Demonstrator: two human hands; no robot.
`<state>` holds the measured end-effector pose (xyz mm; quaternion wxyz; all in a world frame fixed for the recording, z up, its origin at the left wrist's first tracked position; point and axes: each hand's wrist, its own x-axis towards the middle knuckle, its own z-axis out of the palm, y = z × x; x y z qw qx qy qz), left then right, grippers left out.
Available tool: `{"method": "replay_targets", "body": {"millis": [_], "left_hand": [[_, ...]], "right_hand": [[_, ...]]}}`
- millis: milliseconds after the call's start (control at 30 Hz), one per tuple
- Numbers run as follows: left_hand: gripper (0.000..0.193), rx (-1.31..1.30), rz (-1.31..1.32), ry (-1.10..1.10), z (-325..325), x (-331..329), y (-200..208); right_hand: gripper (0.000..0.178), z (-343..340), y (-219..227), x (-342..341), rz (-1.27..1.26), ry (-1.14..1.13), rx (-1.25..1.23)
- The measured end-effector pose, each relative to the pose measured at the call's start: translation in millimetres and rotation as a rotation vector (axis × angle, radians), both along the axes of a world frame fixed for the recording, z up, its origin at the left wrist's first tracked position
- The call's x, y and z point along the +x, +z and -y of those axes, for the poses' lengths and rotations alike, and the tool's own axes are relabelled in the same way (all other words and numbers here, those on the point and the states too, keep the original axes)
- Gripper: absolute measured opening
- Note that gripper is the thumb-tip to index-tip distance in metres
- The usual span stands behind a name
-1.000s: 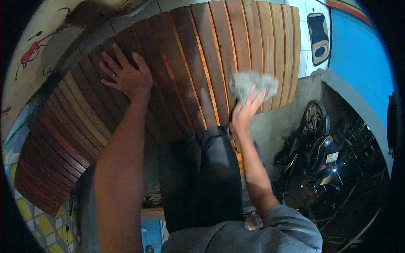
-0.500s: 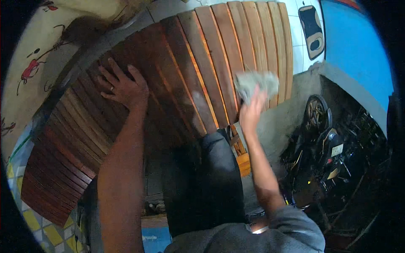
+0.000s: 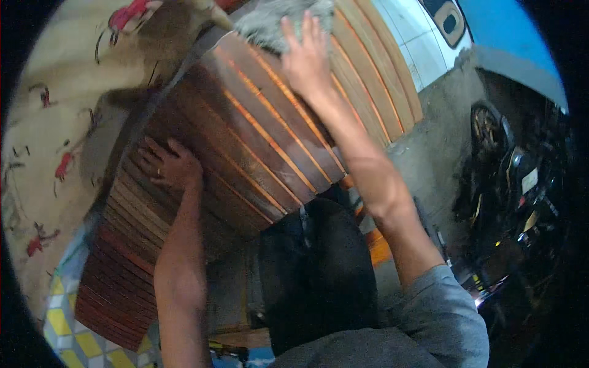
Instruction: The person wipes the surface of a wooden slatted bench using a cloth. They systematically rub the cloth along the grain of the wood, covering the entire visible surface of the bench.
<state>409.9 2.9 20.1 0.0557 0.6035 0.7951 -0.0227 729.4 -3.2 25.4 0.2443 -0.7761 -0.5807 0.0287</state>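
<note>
A long slatted wooden surface (image 3: 245, 110) stretches across the view, its slats running from dark reddish brown at the lower left to pale wood at the upper right. Orange light shows in several gaps. My left hand (image 3: 172, 164) lies on the darker slats with its fingers spread, a ring on one finger. At the far edge, my right hand (image 3: 307, 64) presses a grey-white rag (image 3: 264, 27) onto the slats, its fingers stretched over the cloth. The underside of the rag is hidden.
Beyond the slats at the left hangs a cream cloth (image 3: 49, 129) with red figures. A motorcycle (image 3: 521, 178) stands in shadow on the right. A blue panel (image 3: 503, 30), white tiles (image 3: 408, 30) and a dark oval-patterned mat (image 3: 451, 23) are at the upper right.
My right hand and the rag have moved away from me and leftward to the far edge of the slats. The view has shifted; my left hand still rests on the dark slats.
</note>
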Motion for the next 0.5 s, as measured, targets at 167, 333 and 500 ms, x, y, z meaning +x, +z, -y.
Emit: {"method": "replay_targets", "body": {"millis": [167, 333, 500], "left_hand": [[0.065, 0.007, -0.071, 0.013, -6.8, -13.5, 11.0], [0.071, -0.038, -0.029, 0.156, -13.4, 1.1, -9.8], [0.079, 0.007, 0.124, 0.029, -28.2, 165.6, -5.4]], "right_hand": [[0.07, 133.8, 34.7, -2.8, -0.101, -0.102, -0.138], [0.075, 251.0, 47.5, 3.3, -0.137, -0.326, -0.309], [0.073, 164.0, 27.2, 26.9, -0.119, -0.237, -0.193]]}}
